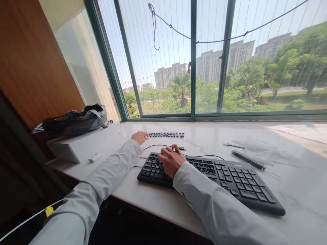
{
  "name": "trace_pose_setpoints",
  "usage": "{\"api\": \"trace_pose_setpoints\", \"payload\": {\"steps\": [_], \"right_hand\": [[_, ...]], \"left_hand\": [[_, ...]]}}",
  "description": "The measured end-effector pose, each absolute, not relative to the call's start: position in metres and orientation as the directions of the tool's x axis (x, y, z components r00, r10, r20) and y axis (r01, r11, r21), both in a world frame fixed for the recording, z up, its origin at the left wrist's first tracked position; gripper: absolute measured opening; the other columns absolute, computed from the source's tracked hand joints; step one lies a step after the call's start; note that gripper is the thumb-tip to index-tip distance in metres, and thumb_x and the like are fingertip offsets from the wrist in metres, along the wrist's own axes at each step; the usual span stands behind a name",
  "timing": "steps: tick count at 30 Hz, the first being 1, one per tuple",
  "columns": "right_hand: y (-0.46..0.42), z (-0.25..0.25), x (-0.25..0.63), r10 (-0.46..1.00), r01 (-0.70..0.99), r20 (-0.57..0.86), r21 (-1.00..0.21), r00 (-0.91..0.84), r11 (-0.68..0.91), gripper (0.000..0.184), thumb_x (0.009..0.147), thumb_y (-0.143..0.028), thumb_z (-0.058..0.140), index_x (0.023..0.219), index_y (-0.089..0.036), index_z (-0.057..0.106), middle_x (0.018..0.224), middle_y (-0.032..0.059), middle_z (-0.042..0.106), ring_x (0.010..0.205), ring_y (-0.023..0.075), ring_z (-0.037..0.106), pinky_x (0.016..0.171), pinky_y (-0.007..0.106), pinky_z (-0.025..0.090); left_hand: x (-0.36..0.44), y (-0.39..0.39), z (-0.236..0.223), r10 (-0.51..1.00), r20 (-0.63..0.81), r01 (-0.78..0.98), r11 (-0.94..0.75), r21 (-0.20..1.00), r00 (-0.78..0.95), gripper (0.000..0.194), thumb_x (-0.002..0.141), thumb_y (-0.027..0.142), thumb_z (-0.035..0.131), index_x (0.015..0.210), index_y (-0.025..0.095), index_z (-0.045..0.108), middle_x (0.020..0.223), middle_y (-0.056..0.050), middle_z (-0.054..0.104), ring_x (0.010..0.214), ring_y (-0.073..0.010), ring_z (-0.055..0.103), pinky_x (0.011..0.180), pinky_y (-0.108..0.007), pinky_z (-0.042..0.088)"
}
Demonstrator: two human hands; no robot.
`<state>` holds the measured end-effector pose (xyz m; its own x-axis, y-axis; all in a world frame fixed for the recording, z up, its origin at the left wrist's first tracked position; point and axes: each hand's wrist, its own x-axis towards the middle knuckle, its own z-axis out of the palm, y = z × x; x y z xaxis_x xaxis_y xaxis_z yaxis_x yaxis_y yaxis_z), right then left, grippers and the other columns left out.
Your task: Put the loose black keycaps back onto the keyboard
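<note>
A black full-size keyboard (224, 177) lies at a slant on the white marble-look tabletop. Several of its upper-left key places show no caps. My right hand (173, 160) is over its left part, fingers bent and apart, fingertips down at the keys; its thumb is hidden. Farther back, black keycaps (167, 134) are laid out in short rows. My left hand (140, 137) rests at the left end of these rows, its fingers drawn together at the nearest caps. Whatever may be between those fingertips is too small to make out.
A thin black cable with a USB plug (182, 148) lies behind the keyboard. On the right are a dark bundled strip (248, 160), a small blue-tipped tool (233, 145) and clear plastic (263, 146). At left, a white box (84, 143) carries a dark bag (74, 120). Windows stand behind.
</note>
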<state>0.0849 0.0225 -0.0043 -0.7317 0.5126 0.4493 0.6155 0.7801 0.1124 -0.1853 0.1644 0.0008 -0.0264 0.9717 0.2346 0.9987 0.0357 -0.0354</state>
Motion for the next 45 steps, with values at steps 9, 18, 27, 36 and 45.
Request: {"api": "trace_pose_setpoints", "payload": {"steps": [9, 18, 27, 36, 45], "right_hand": [[0.033, -0.014, 0.089, 0.524, 0.621, 0.414, 0.138, -0.744, 0.772, 0.017, 0.077, -0.014, 0.050, 0.086, -0.016, 0.065, 0.095, 0.0089, 0.061, 0.092, 0.0195, 0.052, 0.090, 0.040, 0.025], [0.030, -0.010, 0.089, 0.512, 0.621, 0.439, 0.149, -0.739, 0.769, 0.017, 0.078, -0.015, 0.050, 0.087, -0.016, 0.064, 0.094, 0.0091, 0.061, 0.092, 0.0202, 0.051, 0.091, 0.040, 0.025], [0.030, -0.010, 0.088, 0.506, 0.613, 0.444, 0.135, -0.740, 0.778, 0.016, 0.077, -0.016, 0.051, 0.086, -0.016, 0.064, 0.093, 0.0088, 0.062, 0.094, 0.0208, 0.052, 0.092, 0.041, 0.026], [0.030, -0.008, 0.091, 0.529, 0.635, 0.449, 0.118, -0.720, 0.763, 0.019, 0.079, -0.015, 0.050, 0.089, -0.017, 0.066, 0.095, 0.0092, 0.062, 0.095, 0.0210, 0.051, 0.094, 0.041, 0.022], [0.033, -0.008, 0.098, 0.565, 0.689, 0.477, 0.125, -0.673, 0.714, 0.021, 0.078, -0.012, 0.049, 0.087, -0.018, 0.066, 0.094, 0.0078, 0.063, 0.092, 0.0205, 0.050, 0.090, 0.042, 0.018]], "left_hand": [[-0.180, 0.216, 0.002, 0.974, 0.203, 0.973, -0.051, -0.225, 0.098, 0.032, 0.083, 0.037, 0.059, 0.113, 0.030, 0.068, 0.119, -0.006, 0.061, 0.101, -0.0239, 0.061, 0.088, -0.032, 0.043], [-0.176, 0.237, -0.005, 0.984, 0.157, 0.959, -0.036, -0.281, 0.083, 0.034, 0.078, 0.029, 0.064, 0.112, 0.028, 0.069, 0.119, -0.010, 0.060, 0.101, -0.0274, 0.061, 0.086, -0.035, 0.044], [-0.174, 0.233, 0.000, 0.985, 0.150, 0.967, -0.051, -0.249, 0.090, 0.021, 0.078, 0.029, 0.063, 0.097, 0.029, 0.073, 0.117, -0.007, 0.060, 0.098, -0.0259, 0.062, 0.084, -0.033, 0.044], [-0.157, 0.190, 0.030, 0.949, 0.244, 0.970, -0.159, -0.183, 0.201, 0.024, 0.080, 0.034, 0.062, 0.101, 0.024, 0.069, 0.106, -0.005, 0.068, 0.098, -0.0230, 0.061, 0.086, -0.030, 0.044], [-0.130, 0.099, 0.036, 0.757, 0.162, 0.621, -0.622, 0.478, 0.633, 0.043, 0.070, 0.047, 0.073, 0.094, 0.012, 0.072, 0.076, -0.005, 0.069, 0.045, -0.0035, 0.036, 0.044, -0.019, 0.030]]}}
